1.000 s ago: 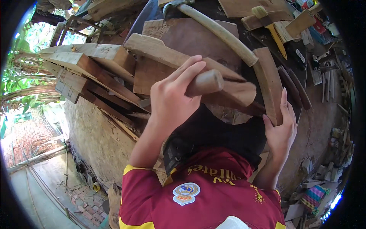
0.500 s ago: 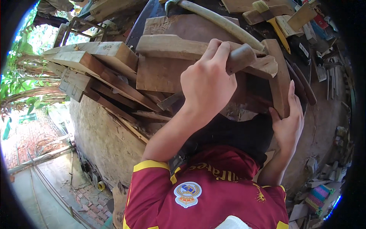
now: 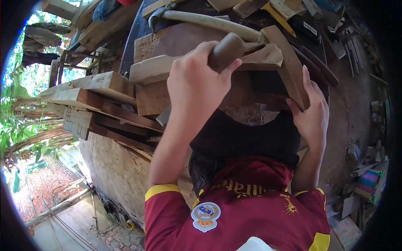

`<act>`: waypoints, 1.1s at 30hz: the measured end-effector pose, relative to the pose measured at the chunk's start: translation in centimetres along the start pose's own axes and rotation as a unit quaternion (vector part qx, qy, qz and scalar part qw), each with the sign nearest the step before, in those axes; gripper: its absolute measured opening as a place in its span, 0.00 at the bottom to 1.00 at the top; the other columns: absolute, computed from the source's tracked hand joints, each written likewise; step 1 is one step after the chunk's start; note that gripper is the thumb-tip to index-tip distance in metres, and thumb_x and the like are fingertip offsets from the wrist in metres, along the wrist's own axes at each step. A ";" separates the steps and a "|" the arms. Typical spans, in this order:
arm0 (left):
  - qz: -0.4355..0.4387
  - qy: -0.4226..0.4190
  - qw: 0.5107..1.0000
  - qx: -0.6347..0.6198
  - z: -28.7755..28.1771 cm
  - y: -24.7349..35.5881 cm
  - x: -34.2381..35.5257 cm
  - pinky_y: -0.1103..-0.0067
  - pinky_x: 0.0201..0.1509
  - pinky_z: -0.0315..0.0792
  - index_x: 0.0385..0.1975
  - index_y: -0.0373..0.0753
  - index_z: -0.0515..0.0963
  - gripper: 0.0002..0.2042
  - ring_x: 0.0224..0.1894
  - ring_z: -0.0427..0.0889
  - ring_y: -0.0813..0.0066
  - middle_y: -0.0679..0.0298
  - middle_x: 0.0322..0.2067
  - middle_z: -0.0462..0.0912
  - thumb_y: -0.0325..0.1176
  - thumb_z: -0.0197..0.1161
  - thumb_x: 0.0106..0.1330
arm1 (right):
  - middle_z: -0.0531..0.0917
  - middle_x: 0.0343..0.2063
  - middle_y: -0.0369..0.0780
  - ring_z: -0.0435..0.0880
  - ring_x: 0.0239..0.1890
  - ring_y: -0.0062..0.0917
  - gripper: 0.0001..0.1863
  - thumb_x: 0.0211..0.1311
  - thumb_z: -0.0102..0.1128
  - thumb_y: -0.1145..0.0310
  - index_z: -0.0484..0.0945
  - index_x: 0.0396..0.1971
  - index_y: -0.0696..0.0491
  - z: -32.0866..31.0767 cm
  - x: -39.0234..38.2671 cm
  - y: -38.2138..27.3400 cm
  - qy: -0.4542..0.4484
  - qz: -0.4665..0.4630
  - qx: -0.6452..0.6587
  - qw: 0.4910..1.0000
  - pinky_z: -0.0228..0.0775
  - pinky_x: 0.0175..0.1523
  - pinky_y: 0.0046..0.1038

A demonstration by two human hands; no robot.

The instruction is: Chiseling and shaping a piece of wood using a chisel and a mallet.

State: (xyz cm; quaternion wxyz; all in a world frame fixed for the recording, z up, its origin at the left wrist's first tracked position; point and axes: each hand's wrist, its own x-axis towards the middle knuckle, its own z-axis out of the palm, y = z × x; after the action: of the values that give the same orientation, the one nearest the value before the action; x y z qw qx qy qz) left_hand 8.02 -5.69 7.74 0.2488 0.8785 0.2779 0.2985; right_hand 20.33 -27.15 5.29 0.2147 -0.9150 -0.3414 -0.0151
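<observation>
My left hand [image 3: 194,83] is wrapped round the thick, round wooden handle [image 3: 226,52] of a hand tool, its thumb tip showing beside the handle. A flat grey blade [image 3: 164,116] shows below my wrist and seems to belong to that tool; its middle is hidden by my hand. Beyond the hand lies a long shaped wooden piece [image 3: 153,69] with a rough, split right end. My right hand [image 3: 312,111] grips the near end of an angled wooden bar [image 3: 289,67], thumb on one side and fingers along the other. The bar's left edge meets or nearly meets the split end.
A hammer-like tool with a long pale handle [image 3: 213,23] lies across the back. A wide board [image 3: 148,98] is under the shaped piece. Stacked timber [image 3: 104,85] juts out at left. A yellow-handled brush [image 3: 279,20] and a dark curved piece [image 3: 320,67] lie at right.
The whole view has shifted. My left hand has drawn the handle somewhat leftward along the shaped piece, and its fingers, earlier stretched over the wood, are curled round the handle. My right hand keeps its grip.
</observation>
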 end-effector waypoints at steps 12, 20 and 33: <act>0.148 -0.046 0.847 -0.509 -11.9 0.6 2.0 0.80 0.21 0.55 0.28 0.42 0.70 0.14 0.14 0.58 0.80 0.70 0.17 0.65 0.40 0.45 0.75 | 0.79 0.47 0.43 0.79 0.50 0.41 0.47 0.45 0.72 0.74 0.61 0.69 0.43 0.0 0.0 0.3 -0.006 0.013 -0.006 1.000 0.70 0.55 0.38; 0.097 0.101 0.857 -0.495 -9.0 0.4 3.9 0.78 0.23 0.54 0.23 0.44 0.70 0.16 0.15 0.58 0.78 0.71 0.15 0.63 0.45 0.53 0.72 | 0.79 0.47 0.44 0.78 0.49 0.42 0.47 0.46 0.71 0.74 0.60 0.69 0.41 0.1 -0.2 0.1 0.014 -0.001 -0.009 1.000 0.69 0.54 0.38; 0.068 0.209 0.874 -0.433 -7.1 0.7 4.5 0.70 0.32 0.64 0.35 0.38 0.70 0.17 0.31 0.69 0.70 0.64 0.30 0.71 0.47 0.61 0.67 | 0.79 0.47 0.45 0.78 0.49 0.44 0.47 0.45 0.71 0.74 0.61 0.69 0.41 0.4 -0.3 0.4 0.030 -0.023 -0.019 0.999 0.69 0.54 0.38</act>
State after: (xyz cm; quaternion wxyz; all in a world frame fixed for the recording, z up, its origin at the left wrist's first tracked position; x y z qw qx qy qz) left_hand 6.52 -1.40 14.83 0.5198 0.6166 0.1057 0.5817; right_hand 20.34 -27.43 4.70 0.2076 -0.9097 -0.3556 -0.0542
